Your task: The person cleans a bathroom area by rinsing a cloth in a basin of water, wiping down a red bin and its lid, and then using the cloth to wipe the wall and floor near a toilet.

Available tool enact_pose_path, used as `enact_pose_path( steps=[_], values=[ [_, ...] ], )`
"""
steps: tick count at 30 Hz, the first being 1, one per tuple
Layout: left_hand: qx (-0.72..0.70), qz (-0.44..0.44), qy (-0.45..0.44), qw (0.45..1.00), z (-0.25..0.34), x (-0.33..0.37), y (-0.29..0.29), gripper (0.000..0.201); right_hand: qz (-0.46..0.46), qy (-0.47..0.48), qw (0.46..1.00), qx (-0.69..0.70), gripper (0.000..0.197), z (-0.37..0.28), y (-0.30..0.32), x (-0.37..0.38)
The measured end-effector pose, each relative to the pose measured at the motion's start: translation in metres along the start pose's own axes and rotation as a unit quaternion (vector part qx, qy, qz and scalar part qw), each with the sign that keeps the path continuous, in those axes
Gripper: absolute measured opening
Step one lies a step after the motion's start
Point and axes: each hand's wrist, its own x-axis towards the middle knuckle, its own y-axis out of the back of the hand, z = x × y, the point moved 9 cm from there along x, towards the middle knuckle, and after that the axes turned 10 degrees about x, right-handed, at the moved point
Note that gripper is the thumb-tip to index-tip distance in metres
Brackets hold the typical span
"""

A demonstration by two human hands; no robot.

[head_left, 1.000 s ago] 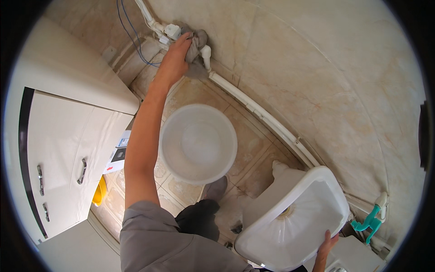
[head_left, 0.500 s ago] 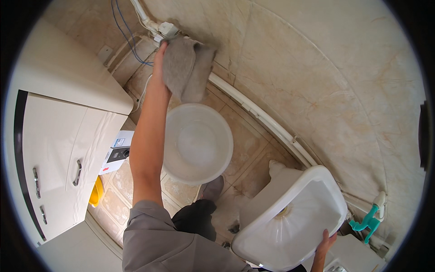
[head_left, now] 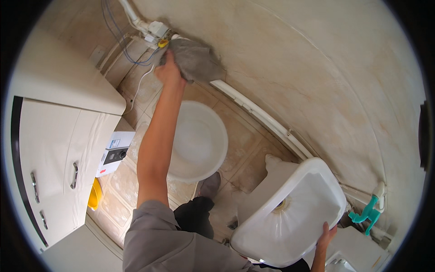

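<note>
My left hand [head_left: 168, 71] is stretched out toward the far wall, closed on a grey cloth [head_left: 199, 62]. Slightly blurred, the cloth spreads to the right of the fingers, over the end of the white wall pipe [head_left: 258, 120]. A yellow valve handle [head_left: 163, 43] shows just beyond it. At the lower right, my right hand [head_left: 325, 236] grips the rim of a white ceramic sink [head_left: 312, 204], its thumb over the edge and the other fingers mostly hidden underneath. Below my left forearm, a large white plastic basin [head_left: 223, 152] stands on the floor.
A white cabinet [head_left: 50, 136] with metal handles fills the left side. Beside it are a white box [head_left: 113, 154] with a black panel and a yellow basin [head_left: 94, 195]. Blue wires [head_left: 118, 38] hang at the far left. A teal tap [head_left: 368, 215] juts from the right wall.
The cloth has swung right and slightly down along the wall, uncovering the yellow handle. My left forearm has shifted right. The right hand still holds the sink rim.
</note>
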Motion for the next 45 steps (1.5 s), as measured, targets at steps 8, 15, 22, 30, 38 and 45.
enact_pose_path(
  steps=[8,15,22,30,38,45],
  values=[
    [0.077,-0.003,-0.143,0.987,0.078,-0.075,-0.086,0.049,0.027,-0.022,0.999,-0.007,0.046,-0.007,-0.002,-0.007],
    [0.242,-0.133,-0.413,0.868,0.029,-0.276,-0.141,0.062,0.042,-0.007,0.997,-0.061,0.047,-0.011,0.005,-0.002],
    [0.338,-0.245,-0.747,0.518,0.076,-0.244,-0.151,0.077,0.012,-0.003,1.0,-0.026,0.048,-0.002,0.005,0.001],
    [-0.084,-0.064,-0.505,0.856,0.325,-0.224,-0.234,0.049,0.016,0.022,0.998,0.052,0.046,0.005,0.003,0.002],
    [0.174,-0.421,-0.736,0.501,0.194,-0.442,-0.22,0.041,0.039,0.1,0.994,-0.027,0.051,0.016,0.031,0.0],
    [0.174,-0.543,0.034,0.821,0.131,-0.405,-0.149,0.027,0.028,-0.032,0.961,-0.274,0.066,-0.013,0.007,0.01]
  ],
)
